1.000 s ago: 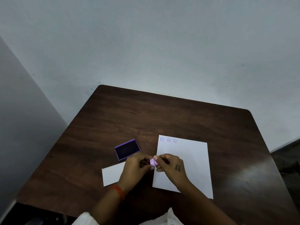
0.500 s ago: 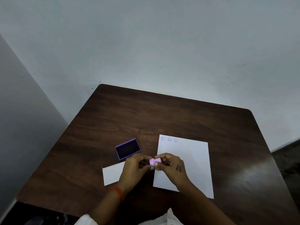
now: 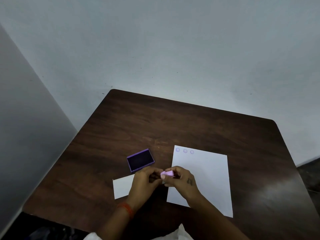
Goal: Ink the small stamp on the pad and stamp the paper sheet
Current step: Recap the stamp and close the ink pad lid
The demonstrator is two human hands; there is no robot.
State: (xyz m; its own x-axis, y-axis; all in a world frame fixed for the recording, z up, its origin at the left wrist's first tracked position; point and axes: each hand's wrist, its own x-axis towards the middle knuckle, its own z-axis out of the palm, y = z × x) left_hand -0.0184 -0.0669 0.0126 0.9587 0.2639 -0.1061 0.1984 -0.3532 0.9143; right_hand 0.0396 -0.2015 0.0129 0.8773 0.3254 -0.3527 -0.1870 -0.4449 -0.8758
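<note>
A small pink stamp [image 3: 167, 174] lies sideways between the fingertips of both hands, just above the table near the left edge of the paper sheet [image 3: 206, 172]. My left hand [image 3: 144, 181] pinches its left end and my right hand [image 3: 182, 181] holds its right end. The sheet carries three faint purple round prints [image 3: 185, 151] along its top left edge. An open purple ink pad [image 3: 140, 160] with a dark inked surface sits on the table just beyond my left hand.
A smaller white paper [image 3: 122, 187] lies under my left wrist, to the left of the sheet. All of it rests on a dark brown wooden table [image 3: 173, 123], which stands against a pale wall in a corner.
Both hands have stayed together over the sheet's left edge. The pink stamp has turned in my fingers and now shows more of its length sideways.
</note>
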